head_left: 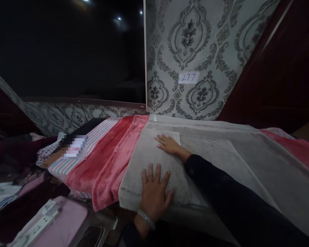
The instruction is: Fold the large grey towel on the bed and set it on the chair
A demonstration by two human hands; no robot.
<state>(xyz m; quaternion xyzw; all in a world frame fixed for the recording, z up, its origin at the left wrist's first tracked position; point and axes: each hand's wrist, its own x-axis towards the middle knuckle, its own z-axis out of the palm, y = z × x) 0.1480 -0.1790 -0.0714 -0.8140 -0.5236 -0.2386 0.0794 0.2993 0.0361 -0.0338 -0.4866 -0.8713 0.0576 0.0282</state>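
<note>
From my remote post, through the head camera, I am seeing both hands pressing on grey plush fabric [157,157]. Its folded flap is lying as a rough four-sided panel, short-napped and faintly rumpled, on a wider grey spread below the patterned wall.

Left hand [155,195]: resting palm down on the near part of the panel, fingers open and fanned, thumb angling out to the right. A pale, rounded bangle [146,219] is circling the wrist. Right hand [168,144]: lying flat nearer the wall, fingers extended and slightly parted, dark sleeve [221,192] reaching in from the lower right. Neither hand is gripping.

Just left of the panel, a red-pink fleece [110,161] is running in soft, glossy folds, with a striped cloth [92,140] showing along its outer side. Pixelation is hiding an item there. More red fabric [298,147] is showing at far right.

Behind, the wallpaper [189,37] is carrying grey scrolled medallions and a paper label [189,78] reading 277. A large, dark, glossy screen [67,51] is filling the upper left. At lower left, a white power strip [37,226] is lying on a smooth pink seat [69,214] with rounded corners.
</note>
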